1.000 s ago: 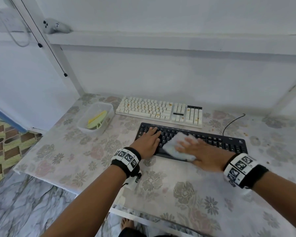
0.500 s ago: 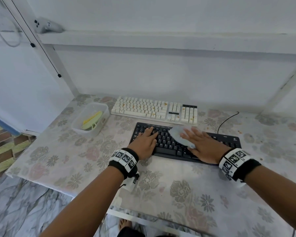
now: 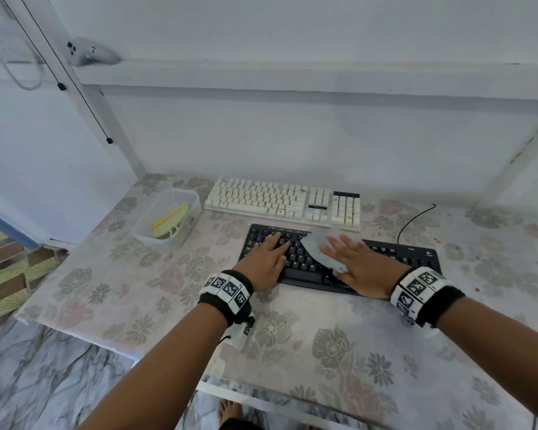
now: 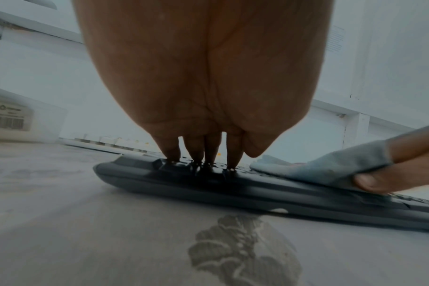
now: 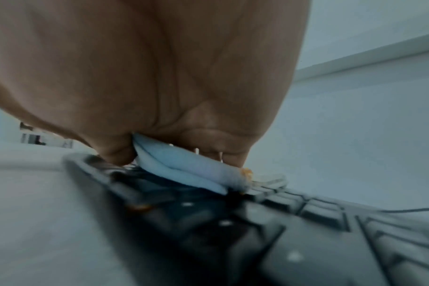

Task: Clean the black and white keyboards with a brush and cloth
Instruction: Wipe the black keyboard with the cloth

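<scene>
the black keyboard [image 3: 339,262] lies near the table [image 3: 292,352] middle, with the white keyboard [image 3: 283,201] just behind it, close but apart. the left end of the black keyboard is pinned by the left hand [image 3: 266,259], fingers [image 4: 209,152] straight and pressed on the keys, nothing held. the pale blue cloth [image 3: 322,249] is pressed flat onto the middle keys by the right hand [image 3: 359,268]; in the left wrist view the thumb is seen tucked against the cloth's near edge, so a light grip on the cloth is judged, with the fingers laid out over it. an orange fleck is seen on the cloth's edge in the right wrist view (crumb or stain, cannot be told).

the brush [image 3: 170,221] is left in the clear tub [image 3: 165,215] at the table's left, well apart from both hands.

progress, as judged: the cloth wipe of the black keyboard is under way, mid-board; the right half of it is not yet covered by the cloth. orange specks are visible on the white keyboard's keys, so that one looks uncleaned. a few specks also lie on the table by the cable [image 3: 412,220]. roughly the first half is reckoned in hand.
</scene>
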